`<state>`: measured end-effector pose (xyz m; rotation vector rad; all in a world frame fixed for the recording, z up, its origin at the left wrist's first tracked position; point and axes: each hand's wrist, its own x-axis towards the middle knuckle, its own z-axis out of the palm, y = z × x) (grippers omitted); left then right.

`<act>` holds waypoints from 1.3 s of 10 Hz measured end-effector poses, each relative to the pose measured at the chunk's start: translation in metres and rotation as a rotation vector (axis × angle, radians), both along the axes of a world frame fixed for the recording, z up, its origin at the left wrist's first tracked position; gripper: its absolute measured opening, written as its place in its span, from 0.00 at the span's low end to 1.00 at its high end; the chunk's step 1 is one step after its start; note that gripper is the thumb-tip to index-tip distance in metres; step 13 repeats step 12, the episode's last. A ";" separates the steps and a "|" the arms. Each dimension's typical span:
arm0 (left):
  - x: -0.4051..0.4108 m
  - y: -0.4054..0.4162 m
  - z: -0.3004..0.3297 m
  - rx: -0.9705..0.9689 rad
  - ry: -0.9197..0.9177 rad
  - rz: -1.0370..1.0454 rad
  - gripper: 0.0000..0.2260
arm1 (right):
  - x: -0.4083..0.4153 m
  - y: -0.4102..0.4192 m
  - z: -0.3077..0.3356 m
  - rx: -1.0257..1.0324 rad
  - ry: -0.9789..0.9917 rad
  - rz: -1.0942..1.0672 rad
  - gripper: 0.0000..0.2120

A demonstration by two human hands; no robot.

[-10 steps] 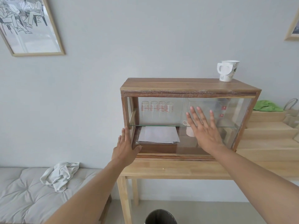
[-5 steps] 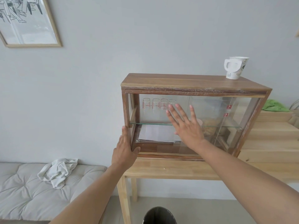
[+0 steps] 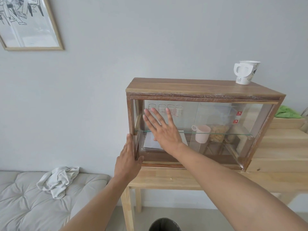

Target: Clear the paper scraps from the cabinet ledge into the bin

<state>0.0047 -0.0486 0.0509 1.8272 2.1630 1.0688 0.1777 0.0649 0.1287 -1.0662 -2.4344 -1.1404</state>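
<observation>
Since the frame one second earlier, the right hand (image 3: 164, 130) has travelled leftward across the glass front of the cabinet (image 3: 200, 88), from the right pane to the left; the left hand (image 3: 128, 160) remains at the cabinet's left front post.

Head view: both hands are flat and spread, gripping nothing. The right palm lies against the left sliding pane (image 3: 185, 117), fingers pointing up-left. The left palm braces the wooden corner, thumb against the lower rail.

Step in hand, as judged: sliding the glass door to gain or close off access to the lower compartment. No scraps are yet held. Whether the pane is fully home cannot be told.

Paper (image 3: 150, 142) lies on the cabinet floor at the left, behind the glass and under the glass shelf (image 3: 221, 133): white, flat, stacked sheets, partly covered by the right hand. Loose scraps on any ledge are not discernible.

The bin (image 3: 165, 225), dark and round, stands on the floor below the table (image 3: 183, 180). Next move, as judged: expose the paper, pinch it, carry it down to the bin.
</observation>
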 end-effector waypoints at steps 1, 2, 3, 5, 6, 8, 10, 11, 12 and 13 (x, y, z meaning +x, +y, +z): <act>0.002 0.001 0.000 0.011 -0.008 0.006 0.51 | -0.008 -0.001 0.002 0.020 -0.017 0.002 0.60; 0.003 0.000 0.002 0.016 -0.007 0.017 0.50 | -0.014 -0.003 0.003 0.023 -0.019 0.006 0.58; 0.006 -0.003 0.005 0.000 -0.001 0.021 0.49 | -0.017 -0.005 0.004 0.019 -0.032 -0.006 0.56; 0.003 -0.007 0.015 -0.074 0.063 0.003 0.45 | -0.026 -0.008 0.008 0.021 -0.069 -0.037 0.56; -0.001 -0.008 0.024 -0.119 0.087 -0.019 0.44 | -0.028 -0.010 0.011 0.013 -0.088 -0.055 0.55; 0.001 -0.009 0.042 -0.297 0.330 0.012 0.43 | -0.027 -0.025 0.019 -0.035 -0.040 -0.012 0.50; 0.021 -0.013 0.075 -0.350 0.597 0.070 0.39 | 0.024 -0.055 0.043 -0.191 0.132 0.036 0.41; 0.032 -0.016 0.091 -0.279 0.625 -0.022 0.36 | 0.075 -0.081 0.034 -0.363 0.373 -0.098 0.29; 0.045 -0.019 0.108 -0.271 0.645 -0.134 0.36 | 0.130 -0.113 0.038 -0.437 0.726 -0.289 0.23; 0.045 -0.019 0.108 -0.271 0.645 -0.134 0.36 | 0.130 -0.113 0.038 -0.437 0.726 -0.289 0.23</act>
